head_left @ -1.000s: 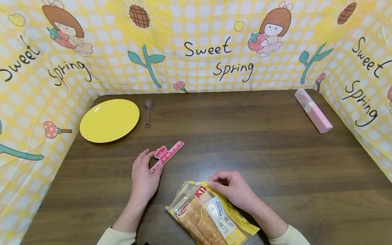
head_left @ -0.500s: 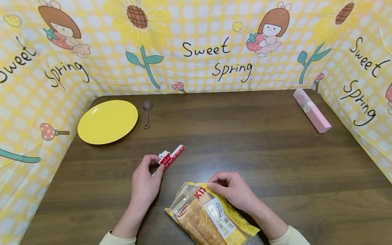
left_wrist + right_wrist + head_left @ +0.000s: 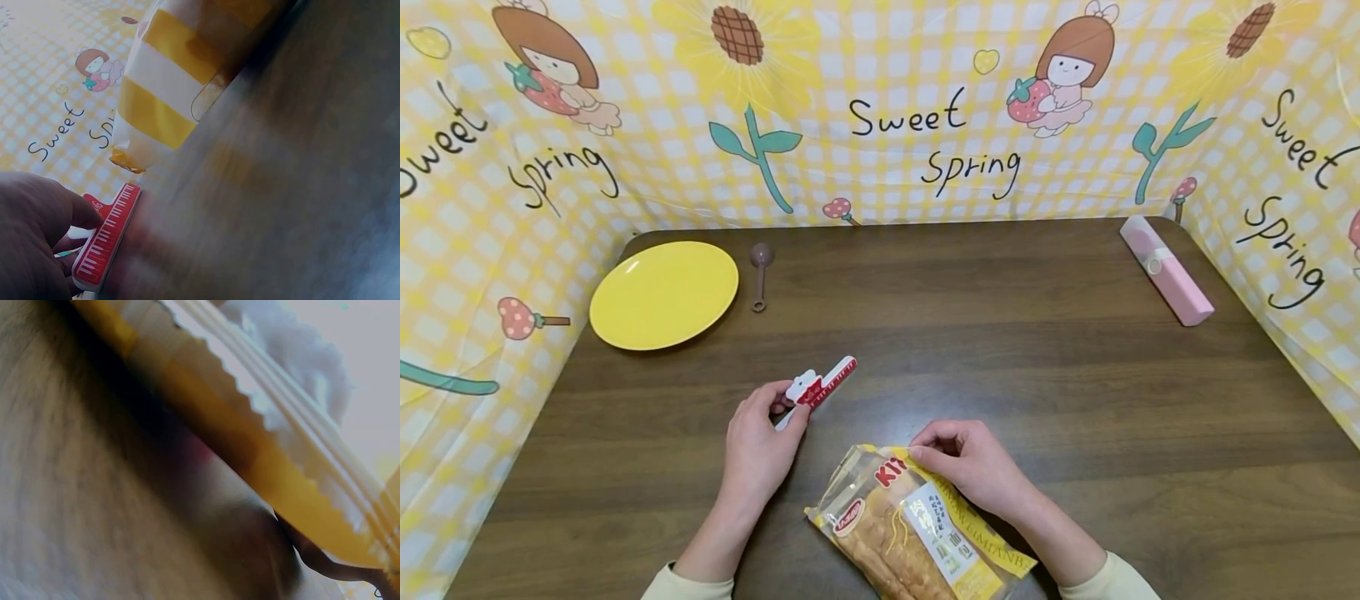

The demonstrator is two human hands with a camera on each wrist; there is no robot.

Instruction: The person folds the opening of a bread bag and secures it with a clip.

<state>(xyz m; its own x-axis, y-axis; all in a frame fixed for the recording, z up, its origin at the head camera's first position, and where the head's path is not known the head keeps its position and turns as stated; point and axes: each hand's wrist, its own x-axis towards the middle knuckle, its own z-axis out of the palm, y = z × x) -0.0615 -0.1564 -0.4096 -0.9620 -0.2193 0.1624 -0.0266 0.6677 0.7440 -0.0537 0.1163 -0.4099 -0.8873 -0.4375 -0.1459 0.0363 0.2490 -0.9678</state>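
Left of centre in the head view, my left hand point(image 3: 765, 433) pinches a red and white clip point(image 3: 826, 387) with a piano-key pattern and a small white figure on it. The clip's keyed side point(image 3: 107, 240) faces the camera in the left wrist view, thumb pressed on it. At the front lies a clear and yellow bag of bread point(image 3: 898, 533), its lower end cut off by the frame. My right hand point(image 3: 976, 462) pinches that bag's upper edge between thumb and fingers. Close up in the right wrist view, the yellow bag point(image 3: 294, 481) shows a serrated edge.
A yellow plate point(image 3: 664, 296) lies at the back left, with a small brown spoon point(image 3: 761, 279) beside it. A pink case with a clear lid point(image 3: 1172, 279) rests at the back right. Patterned cloth point(image 3: 895, 196) walls the brown table point(image 3: 1000, 333) at the back and sides.
The clip has turned in my left hand, so its white figure and upper edge now show more. The left fingers have curled further around it. The right hand and the bag have stayed put.
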